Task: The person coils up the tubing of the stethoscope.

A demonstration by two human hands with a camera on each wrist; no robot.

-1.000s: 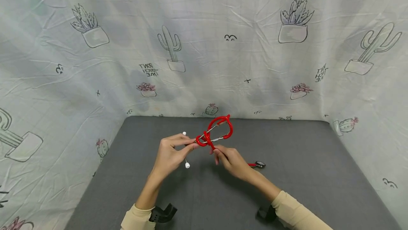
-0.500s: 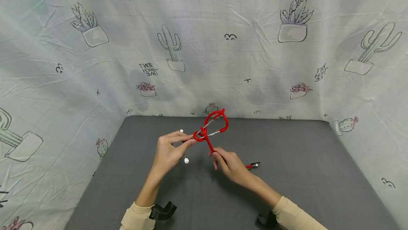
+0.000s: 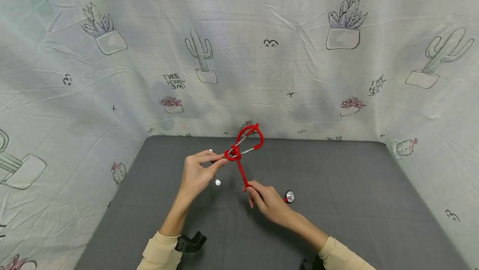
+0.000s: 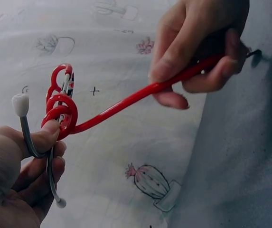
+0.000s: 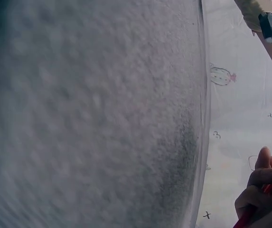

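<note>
A red stethoscope is held up above the table, its tubing looped and wound round its metal ear tubes. My left hand pinches the ear tubes near the white ear tips, between thumb and fingers. My right hand grips the free length of red tubing, which runs straight and taut down from the wrapped coils. Past the right hand, the round chest piece hangs at the tubing's end. In the right wrist view the right hand's curled fingers show at the lower right edge.
A grey table lies below both hands. Behind and beside it hangs a pale curtain printed with cacti and potted plants. Black straps sit at both wrists.
My right hand has drawn the tubing down and toward me, lengthening the straight stretch below the coils. My left hand and the looped end have shifted slightly up and left. The chest piece has swung round.
</note>
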